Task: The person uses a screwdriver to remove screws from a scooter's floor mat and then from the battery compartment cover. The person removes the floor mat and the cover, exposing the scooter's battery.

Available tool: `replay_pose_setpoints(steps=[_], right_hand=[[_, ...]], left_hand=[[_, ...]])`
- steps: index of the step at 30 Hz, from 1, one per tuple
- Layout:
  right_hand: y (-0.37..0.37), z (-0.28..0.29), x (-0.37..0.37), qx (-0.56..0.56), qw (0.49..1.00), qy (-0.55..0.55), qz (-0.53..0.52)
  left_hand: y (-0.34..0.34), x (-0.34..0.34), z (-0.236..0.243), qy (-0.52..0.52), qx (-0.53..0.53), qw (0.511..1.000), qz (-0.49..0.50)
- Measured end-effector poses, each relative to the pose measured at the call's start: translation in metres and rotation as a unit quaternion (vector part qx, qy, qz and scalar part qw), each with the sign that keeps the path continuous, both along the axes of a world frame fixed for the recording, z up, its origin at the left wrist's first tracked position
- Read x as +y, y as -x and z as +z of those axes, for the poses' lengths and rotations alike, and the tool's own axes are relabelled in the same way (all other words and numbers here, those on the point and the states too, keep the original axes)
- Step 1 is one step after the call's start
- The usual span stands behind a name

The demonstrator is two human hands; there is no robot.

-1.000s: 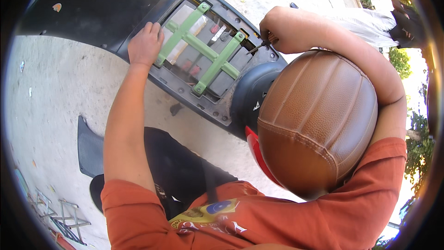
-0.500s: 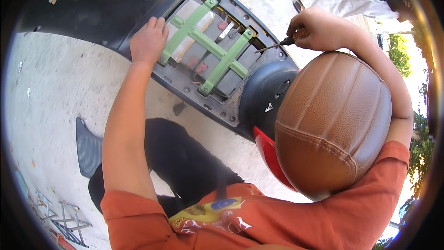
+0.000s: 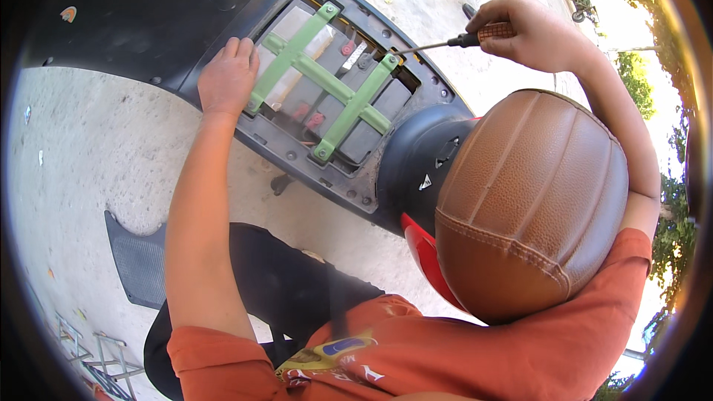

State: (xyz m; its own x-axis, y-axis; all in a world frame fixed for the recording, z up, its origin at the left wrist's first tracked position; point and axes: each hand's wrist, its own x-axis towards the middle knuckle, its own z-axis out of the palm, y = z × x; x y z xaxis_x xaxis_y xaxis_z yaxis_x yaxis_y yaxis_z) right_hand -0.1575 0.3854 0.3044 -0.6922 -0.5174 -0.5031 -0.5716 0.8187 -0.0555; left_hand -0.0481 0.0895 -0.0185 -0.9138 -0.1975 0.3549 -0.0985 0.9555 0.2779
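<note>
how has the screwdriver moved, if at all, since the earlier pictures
Yes, the screwdriver has moved up, its tip nearer the upper-right bolt of the green frame.

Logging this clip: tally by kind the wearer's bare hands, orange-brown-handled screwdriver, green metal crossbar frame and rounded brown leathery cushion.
Bare hands: 2 (left hand, right hand)
Orange-brown-handled screwdriver: 1
Green metal crossbar frame: 1
Rounded brown leathery cushion: 1
Total: 5

In the vehicle's grey tray [image 3: 286,151] lie grey batteries [image 3: 364,140] beneath a green frame [image 3: 323,78].
</note>
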Motion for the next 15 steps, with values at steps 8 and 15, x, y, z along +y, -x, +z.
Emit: replay_pose_setpoints(steps=[8,15], right_hand=[[0.001,-0.010,0.003,0.004,1.000,-0.029,0.004],[-0.004,-0.016,0.006,0.019,0.999,-0.025,0.016]], left_hand=[[0.002,0.002,0.002,0.025,0.008,1.000,0.000],[0.002,0.001,0.000,0.027,0.029,0.999,-0.006]])
